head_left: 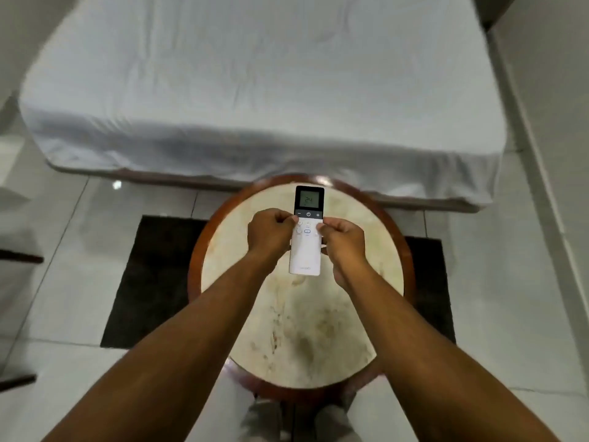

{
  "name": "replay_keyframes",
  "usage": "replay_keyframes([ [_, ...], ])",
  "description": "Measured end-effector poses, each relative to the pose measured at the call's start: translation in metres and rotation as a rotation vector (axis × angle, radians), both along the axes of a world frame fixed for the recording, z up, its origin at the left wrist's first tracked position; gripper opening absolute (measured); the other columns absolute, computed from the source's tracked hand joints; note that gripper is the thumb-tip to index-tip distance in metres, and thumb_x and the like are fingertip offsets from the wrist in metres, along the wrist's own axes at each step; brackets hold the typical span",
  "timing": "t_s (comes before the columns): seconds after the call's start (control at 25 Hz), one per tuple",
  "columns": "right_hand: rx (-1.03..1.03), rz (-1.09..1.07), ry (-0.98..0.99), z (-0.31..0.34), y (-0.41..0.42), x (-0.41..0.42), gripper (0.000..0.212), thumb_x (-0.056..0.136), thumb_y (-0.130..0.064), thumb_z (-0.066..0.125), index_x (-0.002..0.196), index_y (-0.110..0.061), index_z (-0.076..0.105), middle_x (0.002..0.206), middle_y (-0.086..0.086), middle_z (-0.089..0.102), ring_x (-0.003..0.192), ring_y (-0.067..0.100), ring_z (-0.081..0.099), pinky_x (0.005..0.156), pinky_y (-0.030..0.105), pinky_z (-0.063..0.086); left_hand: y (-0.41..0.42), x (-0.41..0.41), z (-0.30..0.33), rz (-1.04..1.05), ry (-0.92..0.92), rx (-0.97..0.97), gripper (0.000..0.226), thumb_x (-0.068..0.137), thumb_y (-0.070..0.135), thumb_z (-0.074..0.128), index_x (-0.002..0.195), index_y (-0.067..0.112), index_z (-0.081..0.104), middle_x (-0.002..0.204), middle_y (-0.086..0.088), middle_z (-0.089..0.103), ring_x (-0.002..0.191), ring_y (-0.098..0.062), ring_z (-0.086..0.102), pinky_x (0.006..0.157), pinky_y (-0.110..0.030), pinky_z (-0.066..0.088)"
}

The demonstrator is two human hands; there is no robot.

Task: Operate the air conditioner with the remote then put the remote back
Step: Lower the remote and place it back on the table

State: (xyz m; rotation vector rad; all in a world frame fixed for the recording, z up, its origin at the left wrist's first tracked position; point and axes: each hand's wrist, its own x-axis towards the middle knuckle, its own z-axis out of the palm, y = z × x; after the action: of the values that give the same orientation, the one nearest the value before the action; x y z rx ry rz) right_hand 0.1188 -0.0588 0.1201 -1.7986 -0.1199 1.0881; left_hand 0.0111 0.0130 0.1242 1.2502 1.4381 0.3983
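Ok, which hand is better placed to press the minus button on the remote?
Left, probably. The left hand grips the remote on the minus side, its thumb just below that button. The right hand holds the opposite edge, under the plus.

A: What do the hands have?

B: The left hand and right hand pinch a white remote between them, one on each long edge, fingers curled round its middle.

A: Which end points away?

B: The dark screen end, just beyond the fingertips; it seems to read 24, though it's blurry. The plain end sits back between the wrists.

A: And underneath?

B: A round table, pale top with a reddish rim, right below both hands. A dark mat lies under it, and a bed in white sheets stands further out past the remote.
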Motion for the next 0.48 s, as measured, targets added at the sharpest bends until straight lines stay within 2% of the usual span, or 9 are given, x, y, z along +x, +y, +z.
replay_keyframes([
  [0.16, -0.144, -0.001, 0.019, -0.090, -0.023, -0.018, 0.013, 0.089, -0.003, 0.061, 0.097, -0.008, 0.070, 0.102, 0.012, 0.074, 0.086, 0.026, 0.069, 0.077, 0.037, 0.057, -0.028, -0.016, -0.091, 0.041, 0.099, -0.094, 0.015, 0.084, 0.020, 0.066, 0.070, 0.025, 0.066, 0.081, 0.002, 0.071, 0.078, -0.024, 0.069, 0.069, -0.044, 0.061],
  [0.28, -0.198, 0.030, 0.008, -0.142, -0.030, -0.029, 0.015, 0.090, -0.005, 0.061, 0.103, -0.005, 0.070, 0.103, 0.013, 0.074, 0.090, 0.028, 0.070, 0.081, 0.041, 0.058, -0.034, -0.024, -0.145, 0.025, 0.148, -0.125, 0.013, 0.084, 0.022, 0.064, 0.072, 0.024, 0.068, 0.084, 0.002, 0.072, 0.080, -0.021, 0.069, 0.074, -0.047, 0.060],
  [0.48, -0.281, 0.078, -0.118, -0.179, -0.034, -0.039, 0.017, 0.091, -0.009, 0.060, 0.102, -0.009, 0.073, 0.101, 0.009, 0.075, 0.084, 0.022, 0.069, 0.076, 0.035, 0.057, -0.042, -0.028, -0.188, -0.051, 0.226, -0.084, 0.013, 0.087, 0.023, 0.060, 0.084, 0.016, 0.071, 0.088, -0.001, 0.073, 0.082, -0.020, 0.068, 0.079, -0.047, 0.057],
])
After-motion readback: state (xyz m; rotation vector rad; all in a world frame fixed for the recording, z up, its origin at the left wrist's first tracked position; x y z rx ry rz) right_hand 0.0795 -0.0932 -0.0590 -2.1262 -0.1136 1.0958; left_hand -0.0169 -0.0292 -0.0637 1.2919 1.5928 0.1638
